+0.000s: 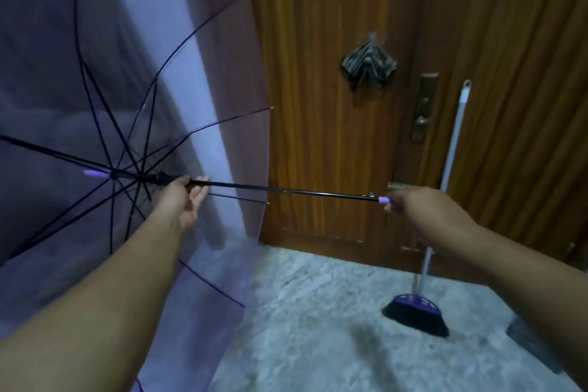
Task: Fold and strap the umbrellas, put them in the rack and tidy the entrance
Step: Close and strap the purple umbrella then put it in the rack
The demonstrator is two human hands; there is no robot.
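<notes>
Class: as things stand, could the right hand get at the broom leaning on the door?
Probably not yet: the right hand grips the umbrella handle. The broom stands close behind it, nothing between, so reach looks free once it lets go.

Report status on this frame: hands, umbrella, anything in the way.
Right hand grips the purple handle; left hand holds the shaft near the runner. Purple umbrella fully open. Broom leans on the door, close right.
</notes>
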